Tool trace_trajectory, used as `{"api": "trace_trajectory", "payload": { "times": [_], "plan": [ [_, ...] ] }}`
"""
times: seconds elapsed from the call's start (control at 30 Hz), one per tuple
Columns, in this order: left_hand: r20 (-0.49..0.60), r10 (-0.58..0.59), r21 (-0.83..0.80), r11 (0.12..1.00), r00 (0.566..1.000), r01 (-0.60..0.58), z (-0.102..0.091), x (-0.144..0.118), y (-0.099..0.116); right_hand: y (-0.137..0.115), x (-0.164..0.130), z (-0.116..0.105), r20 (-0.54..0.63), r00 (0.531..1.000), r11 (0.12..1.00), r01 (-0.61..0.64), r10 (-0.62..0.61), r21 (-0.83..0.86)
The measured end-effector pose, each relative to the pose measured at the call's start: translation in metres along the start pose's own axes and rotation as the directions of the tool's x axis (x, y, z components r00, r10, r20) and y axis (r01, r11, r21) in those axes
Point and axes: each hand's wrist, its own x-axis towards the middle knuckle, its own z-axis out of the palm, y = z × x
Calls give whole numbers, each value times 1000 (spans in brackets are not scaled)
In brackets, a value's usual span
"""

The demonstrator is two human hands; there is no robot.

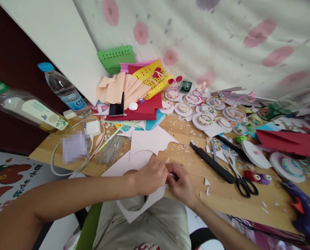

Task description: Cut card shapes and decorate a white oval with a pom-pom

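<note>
Pale pink paper (pixel 141 152) lies at the near edge of the wooden surface (pixel 186 139), a curved piece already cut out of it, part of the sheet hanging over the edge toward the lap. Both hands meet on it. Left hand (pixel 151 175) rests on the sheet, fingers curled together and pinching a small bit of paper at the tips. Right hand (pixel 181 184) faces it, fingers pressed together on the same bit; something dark shows between the two hands, too hidden to identify. Judging by the layout, work is well along: a crowd of finished round paper pieces (pixel 204 119) with coloured dots sits at the far side, more white discs (pixel 255 154) to the right, and snippets (pixel 182 147) litter the surface. Current sheet has only one cut, so much of it looks unused. Scissors (pixel 242 180) lie apart to the right, untouched, beside a long black tool (pixel 212 163). Stack of coloured card (pixel 141 90) at the back with a phone (pixel 117 107) on it. Two water bottles (pixel 63 90) at left, a white cable (pixel 77 146) and charger (pixel 93 127) near them, a bundle of thin metal rods (pixel 112 152) beside those. Red card (pixel 290 142) at far right.
</note>
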Motion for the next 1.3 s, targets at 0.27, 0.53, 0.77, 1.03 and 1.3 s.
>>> {"api": "trace_trajectory", "payload": {
  "times": [0.27, 0.53, 0.77, 1.03, 1.3],
  "plan": [
    [-76, 61, 55, 997, 995, -57, 7, 3, -6, -2, 0, -2, -25, 1000, 1000, 11, -11, 3],
    [-133, 65, 83, 995, 989, -54, 16, 1, -7, -1, 0, -3, -38, 999, 1000, 5, -4, 24],
    [-148, 29, 32, 999, 989, -25, -2, 13, -9, -4, 3, -6, -63, 996, 975, -55, 70, 213],
    [-86, 36, -172, 984, 996, -51, -45, 34, -23, -9, 8, -15, -172, 977, 915, -48, 126, 400],
    [209, -401, -948, 140, 892, 285, -57, 2, -19, -31, 11, -32, -119, 988, 946, 128, -96, 299]
  ]
}}
